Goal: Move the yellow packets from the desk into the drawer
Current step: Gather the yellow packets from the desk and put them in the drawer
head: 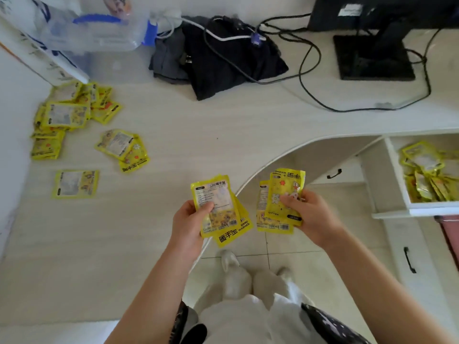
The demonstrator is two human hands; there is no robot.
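My left hand (190,217) grips a small fanned stack of yellow packets (218,209) at lower centre of the frame, thumb across the top one, fingers curled behind. My right hand (306,214) pinches a second bunch (280,202) just right of it, thumb on the front packet. Both bunches hang over the curved desk edge (248,180), apart from each other.

The drawer (407,194) stands pulled out at the right edge of the frame, already holding a loose heap of packets (427,175). More lie on the desk at left: a single packet (75,183) at mid left, a little overlapping group (123,148) above it, and a bigger pile (67,115) at upper left by a clear plastic box (99,28). Dark folded cloth (218,58) and a monitor stand (372,58) sit along the top.

These look like light, flat foil pouches, bendy and probably slick against one another, so I judge a stack may slide apart if held loosely. Best taken across the flat faces near the middle, thumb on top, a few at a time. They are likely not fragile and can be dropped into the drawer.
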